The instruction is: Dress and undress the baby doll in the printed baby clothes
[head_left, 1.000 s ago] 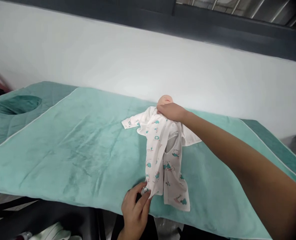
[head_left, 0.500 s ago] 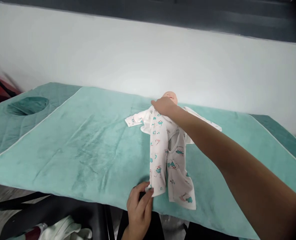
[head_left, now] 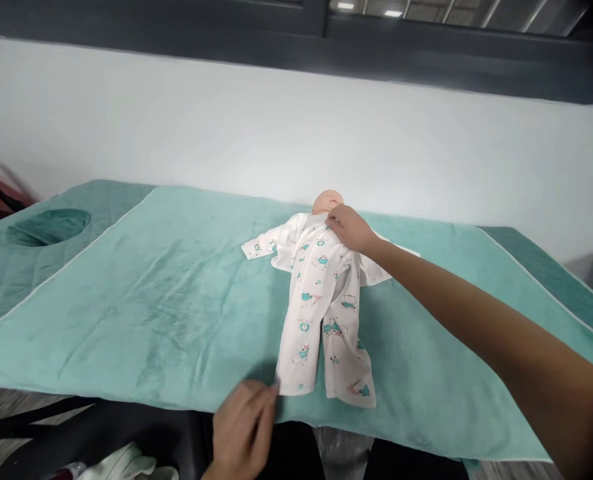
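Note:
A baby doll (head_left: 328, 200) lies on its back with its head toward the wall, dressed in a white printed top (head_left: 272, 244) with its sleeves spread. White baby trousers (head_left: 306, 303) with a teal and pink animal print lie over its front, legs pointing toward me. My left hand (head_left: 246, 423) pinches the outer corner of the left trouser cuff. Near the doll's neck, my right hand (head_left: 350, 228) is closed on the upper edge of the trousers. My right forearm covers part of the sleeve on that side.
Everything rests on a teal padded bed cover (head_left: 151, 300) with a round hole (head_left: 49, 227) at the far left. A white wall (head_left: 276, 133) rises behind. At the lower left, a black chair (head_left: 171, 433) holds crumpled pale cloth (head_left: 121, 461).
My left hand has pulled the trouser cuff to the left, so the leg now slants outward and the trousers look flatter. My right hand stays near the doll's neck; the view has tilted up.

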